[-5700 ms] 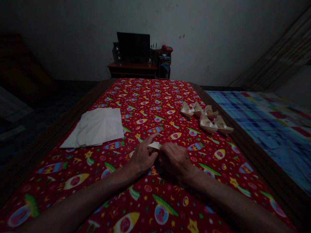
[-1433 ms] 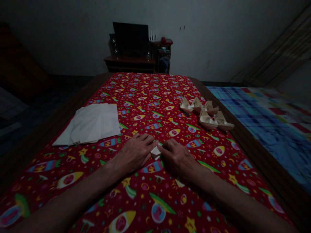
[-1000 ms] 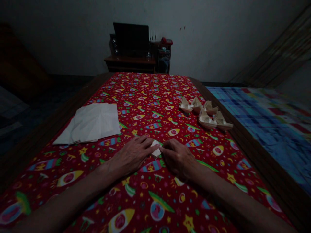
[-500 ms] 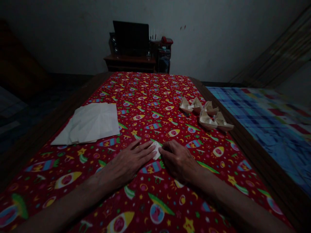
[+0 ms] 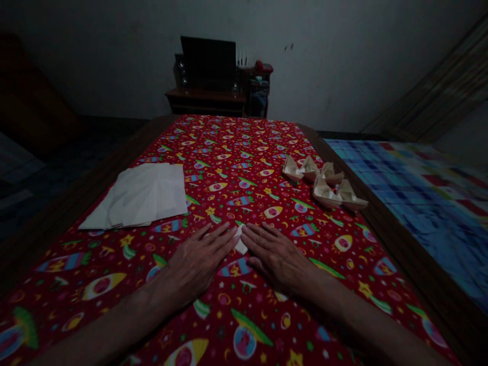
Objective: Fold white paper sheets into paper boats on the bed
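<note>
Head view: left hand (image 5: 198, 256) and right hand (image 5: 276, 251) flanked folded paper (image 5: 240, 246), fingers flat, unclamped on its edges, apparently creasing; next move likely called for even pressure.

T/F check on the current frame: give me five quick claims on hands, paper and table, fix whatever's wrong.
1. The left hand and right hand both touch the small folded paper. True.
2. The right hand is a clenched fist. False: it is open and flattened.
3. The loose sheets lie left of the paper boats. True.
4. The tablecloth is plain blue. False: it is red with a colourful print.
5. A dark screen stands beyond the tablecloth's far end. True.
</note>
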A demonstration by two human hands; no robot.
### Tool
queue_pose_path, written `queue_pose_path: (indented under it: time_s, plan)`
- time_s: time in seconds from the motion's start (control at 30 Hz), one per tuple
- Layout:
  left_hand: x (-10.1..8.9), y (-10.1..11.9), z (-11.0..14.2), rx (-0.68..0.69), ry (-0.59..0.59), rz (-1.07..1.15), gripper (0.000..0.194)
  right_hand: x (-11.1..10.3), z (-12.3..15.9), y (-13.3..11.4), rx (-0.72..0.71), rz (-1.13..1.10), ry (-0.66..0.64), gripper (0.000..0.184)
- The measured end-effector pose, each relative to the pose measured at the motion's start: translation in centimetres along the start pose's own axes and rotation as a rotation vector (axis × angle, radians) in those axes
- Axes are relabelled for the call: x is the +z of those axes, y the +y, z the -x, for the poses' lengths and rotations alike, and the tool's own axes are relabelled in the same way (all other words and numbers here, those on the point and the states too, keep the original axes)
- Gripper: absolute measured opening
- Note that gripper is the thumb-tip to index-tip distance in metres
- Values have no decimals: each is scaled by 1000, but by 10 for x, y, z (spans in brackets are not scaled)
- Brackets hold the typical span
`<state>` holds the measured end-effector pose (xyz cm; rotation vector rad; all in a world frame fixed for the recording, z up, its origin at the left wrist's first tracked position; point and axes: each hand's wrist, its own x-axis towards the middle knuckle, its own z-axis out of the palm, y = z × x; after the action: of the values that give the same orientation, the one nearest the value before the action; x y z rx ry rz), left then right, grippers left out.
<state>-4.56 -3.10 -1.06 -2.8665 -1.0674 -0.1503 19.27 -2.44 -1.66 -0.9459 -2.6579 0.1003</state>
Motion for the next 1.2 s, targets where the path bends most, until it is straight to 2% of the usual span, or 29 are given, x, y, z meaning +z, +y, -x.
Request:
queue_pose_path:
  time_s: [0.27, 0.43, 0.57, 0.77, 0.93, 1.03, 1.2]
  plan:
    - [-5, 4, 0, 17, 8, -77, 57, -4, 0, -9, 73, 44, -60, 49]
    - [-7, 7, -3, 19, 25, -102, 52, -1, 3, -22, -17, 6, -83, 56]
    - [-8, 7, -4, 23, 50, -84, 49, -1, 0, -19, -38, -20, -67, 49]
    - [-1, -2, -3, 23, 117, 133, 45, 0, -3, -13, 71, 4, 37, 37]
    - [4, -9, -19, -119, 257, 408, 32, 6, -5, -8, 153, -144, 163, 27]
    - [2, -8, -33, -210, 246, 448, 25, 11, -6, -2, 214, -176, 241, 28]
    - [2, -8, -48, -286, 166, 478, 22, 17, -6, 3, 234, -218, 286, 34]
